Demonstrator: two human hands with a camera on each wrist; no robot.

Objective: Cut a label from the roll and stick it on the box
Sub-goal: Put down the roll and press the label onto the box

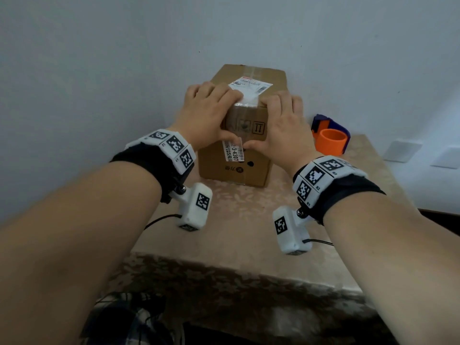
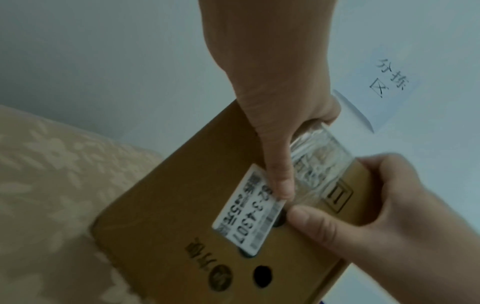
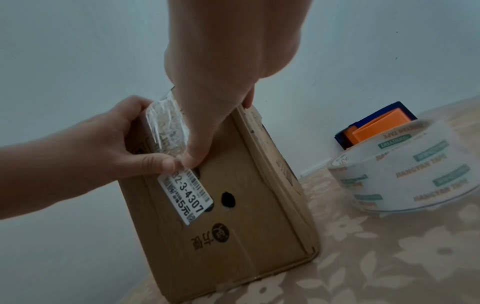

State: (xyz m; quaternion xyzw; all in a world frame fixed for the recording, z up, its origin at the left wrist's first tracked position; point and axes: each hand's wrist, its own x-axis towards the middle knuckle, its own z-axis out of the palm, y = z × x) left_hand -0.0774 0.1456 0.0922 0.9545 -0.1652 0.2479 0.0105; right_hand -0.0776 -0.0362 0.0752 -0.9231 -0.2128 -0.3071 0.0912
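Note:
A brown cardboard box (image 1: 236, 168) stands upright on the table against the wall. A white printed label (image 1: 234, 151) reading 3-4307 lies on its front face. My left hand (image 1: 211, 115) and right hand (image 1: 281, 125) drape over the box's top front edge, fingers flat on top. In the left wrist view the left thumb (image 2: 280, 181) presses the label (image 2: 246, 218) near its upper end, while the right thumb (image 2: 311, 222) touches the label's edge. The right wrist view shows both thumb tips meeting at the top of the label (image 3: 187, 197).
An older shipping label (image 1: 250, 85) under clear tape covers the box top. To the right stand a clear tape roll (image 3: 405, 170) and a blue-and-orange dispenser (image 1: 331, 138). The beige floral tablecloth (image 1: 236, 232) reaches the near edge, where cables hang.

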